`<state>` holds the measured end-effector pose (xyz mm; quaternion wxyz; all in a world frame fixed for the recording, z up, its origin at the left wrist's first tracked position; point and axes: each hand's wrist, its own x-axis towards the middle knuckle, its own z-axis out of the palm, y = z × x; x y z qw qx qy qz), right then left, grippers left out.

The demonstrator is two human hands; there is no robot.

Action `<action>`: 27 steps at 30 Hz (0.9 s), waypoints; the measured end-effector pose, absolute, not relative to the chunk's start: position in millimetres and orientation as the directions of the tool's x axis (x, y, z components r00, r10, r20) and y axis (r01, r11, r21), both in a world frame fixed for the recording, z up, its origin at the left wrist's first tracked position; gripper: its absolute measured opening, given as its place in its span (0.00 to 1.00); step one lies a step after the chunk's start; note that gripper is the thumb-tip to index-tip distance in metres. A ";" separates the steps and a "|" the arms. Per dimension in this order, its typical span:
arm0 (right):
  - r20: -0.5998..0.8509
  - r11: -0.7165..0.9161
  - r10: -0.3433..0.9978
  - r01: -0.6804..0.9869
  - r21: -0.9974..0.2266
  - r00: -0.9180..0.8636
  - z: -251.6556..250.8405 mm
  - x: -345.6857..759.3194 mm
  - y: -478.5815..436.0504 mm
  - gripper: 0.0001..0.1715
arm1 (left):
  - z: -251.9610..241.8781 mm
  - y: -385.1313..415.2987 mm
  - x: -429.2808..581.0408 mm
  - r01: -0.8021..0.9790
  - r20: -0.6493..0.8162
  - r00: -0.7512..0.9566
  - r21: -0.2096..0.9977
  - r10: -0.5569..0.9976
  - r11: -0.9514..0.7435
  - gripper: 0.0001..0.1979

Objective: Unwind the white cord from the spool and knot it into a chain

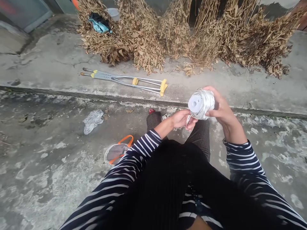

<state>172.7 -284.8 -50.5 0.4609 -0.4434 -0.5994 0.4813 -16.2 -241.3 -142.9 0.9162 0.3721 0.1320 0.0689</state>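
Observation:
A spool (pixel 200 103) wound with white ribbon-like strip is held up in front of my knees, its round end with a centre hole turned to the left. My right hand (pixel 221 107) is wrapped round the spool's right side. Below and left of it, my left hand (pixel 182 118) pinches a loose length of the white strip (pixel 188 119) that hangs off the spool. More loose white strip (pixel 165 116) shows on the ground between my legs, partly hidden by my left hand and wrist.
A pair of crutches (pixel 124 80) with yellow pads lies on the raised concrete step (pixel 48 70). Dried plant bundles (pixel 148 38) lean along the back, with a dark and blue cloth (pixel 99 24) on them. A clear plastic bag (pixel 93 121) and an orange-handled bag (pixel 116 152) lie at left.

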 end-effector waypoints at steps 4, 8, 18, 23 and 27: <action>0.113 0.134 0.973 0.098 -0.986 -0.202 -56.5 176.9 -290.5 0.52 | -142.4 -240.6 -19.1 0.014 -0.195 0.962 0.737 0.192 0.675 0.24; 0.107 0.134 0.974 0.126 -0.983 -0.201 -65.9 176.5 -293.4 0.52 | -149.2 -241.5 -19.1 -0.004 -0.174 0.962 0.767 0.213 0.642 0.24; 0.280 0.286 0.957 0.083 -0.955 -0.067 -64.8 169.9 -280.7 0.58 | -146.4 -234.0 -20.6 -0.015 -0.196 0.908 0.867 0.370 0.497 0.22; 0.313 0.313 0.950 0.005 -0.950 -0.022 -67.4 174.8 -271.3 0.56 | -139.3 -222.3 -13.3 -0.125 -0.141 0.690 0.943 0.710 0.309 0.19; 0.302 0.303 0.953 -0.037 -0.952 0.039 -75.5 176.9 -266.3 0.49 | -139.1 -223.0 -4.0 -0.184 0.041 0.490 0.981 0.871 0.058 0.20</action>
